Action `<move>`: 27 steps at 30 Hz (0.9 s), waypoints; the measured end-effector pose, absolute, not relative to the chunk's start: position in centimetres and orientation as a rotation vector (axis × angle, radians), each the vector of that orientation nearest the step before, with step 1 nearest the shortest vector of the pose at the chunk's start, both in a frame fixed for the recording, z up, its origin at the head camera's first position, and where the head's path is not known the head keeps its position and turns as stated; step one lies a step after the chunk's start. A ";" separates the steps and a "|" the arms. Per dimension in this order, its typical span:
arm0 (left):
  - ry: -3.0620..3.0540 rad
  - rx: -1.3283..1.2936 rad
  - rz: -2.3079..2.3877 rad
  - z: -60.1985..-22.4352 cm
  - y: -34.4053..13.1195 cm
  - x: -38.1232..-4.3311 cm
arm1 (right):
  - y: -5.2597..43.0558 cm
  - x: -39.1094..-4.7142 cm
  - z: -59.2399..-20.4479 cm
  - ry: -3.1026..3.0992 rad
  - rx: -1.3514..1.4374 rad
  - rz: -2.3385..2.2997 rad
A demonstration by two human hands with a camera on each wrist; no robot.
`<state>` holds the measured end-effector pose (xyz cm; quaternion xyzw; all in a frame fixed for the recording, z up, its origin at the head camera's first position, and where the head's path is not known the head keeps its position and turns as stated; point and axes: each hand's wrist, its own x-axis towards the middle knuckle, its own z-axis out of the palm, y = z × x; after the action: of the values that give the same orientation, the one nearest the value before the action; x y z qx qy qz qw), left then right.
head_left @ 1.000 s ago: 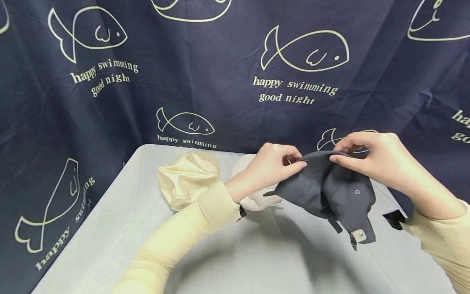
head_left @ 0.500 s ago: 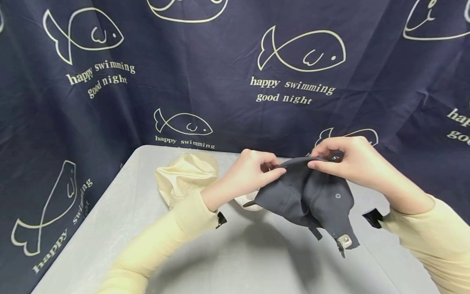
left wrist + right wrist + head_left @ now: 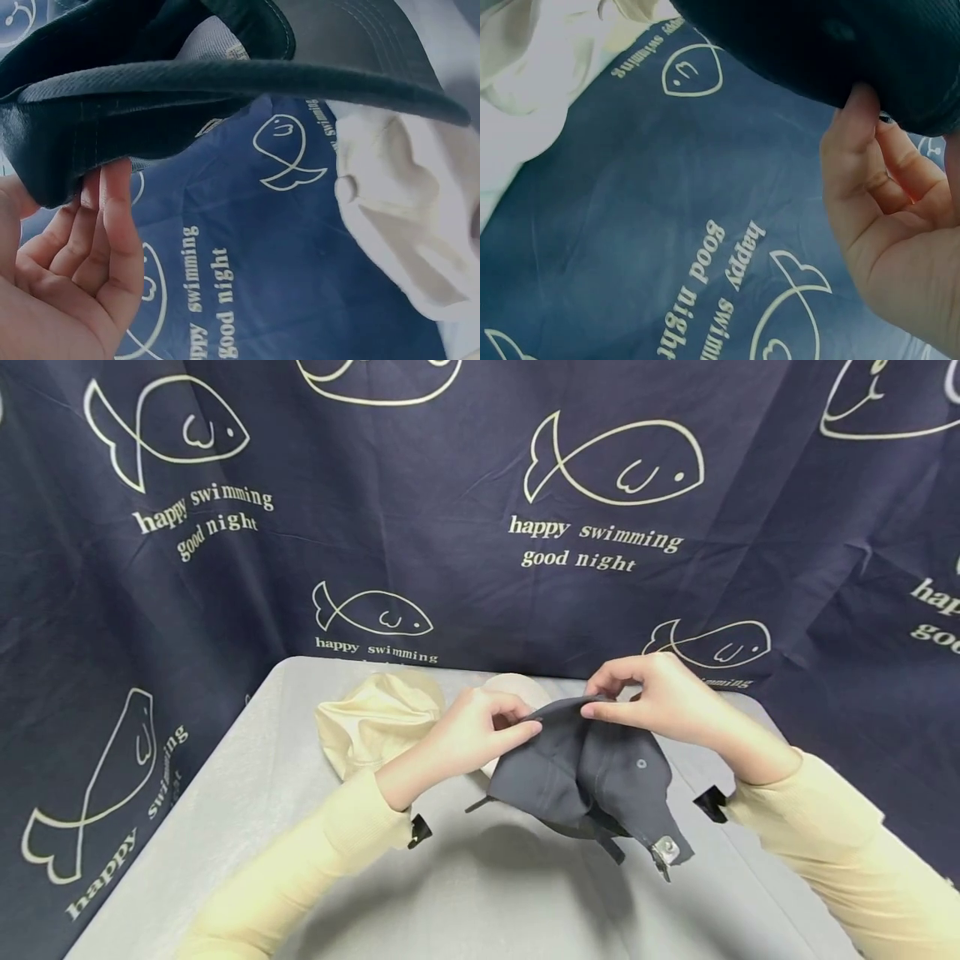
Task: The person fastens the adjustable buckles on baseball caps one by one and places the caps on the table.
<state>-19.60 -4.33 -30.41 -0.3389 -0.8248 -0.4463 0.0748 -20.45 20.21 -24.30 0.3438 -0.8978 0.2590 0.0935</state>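
Note:
Above the table I hold a dark baseball cap (image 3: 551, 781) between both hands, its back strap and metal buckle (image 3: 664, 850) dangling at the lower right. My left hand (image 3: 468, 731) pinches the cap's upper edge at the left. A short way along that edge, my right hand (image 3: 663, 702) pinches it between thumb and fingers. In the left wrist view the brim (image 3: 225, 81) crosses above my left fingers, and the cap's inside partly shows. The right wrist view has the dark crown (image 3: 817, 45) over my right thumb.
A crumpled pale yellow cap (image 3: 378, 722) lies at the back left of the grey-white table (image 3: 247, 793). Beside it, a white cap (image 3: 517, 687) is partly hidden behind my left hand and the dark cap. A navy fish-print curtain (image 3: 465, 510) hangs right behind the table.
Both hands have carried the dark cap left and somewhat lower in the head view, keeping their pinch on its edge. The other two caps have stayed in place.

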 end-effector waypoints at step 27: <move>-2.580 -0.604 -1.620 -35.0 -7.1 -21.8 | 17.9 -22.9 -28.4 -2.780 0.985 1.071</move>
<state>-21.84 -7.12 -35.04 -0.1943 -0.8306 -0.5216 0.0178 -22.88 17.90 -28.36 0.3139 -0.8860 0.3412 0.0017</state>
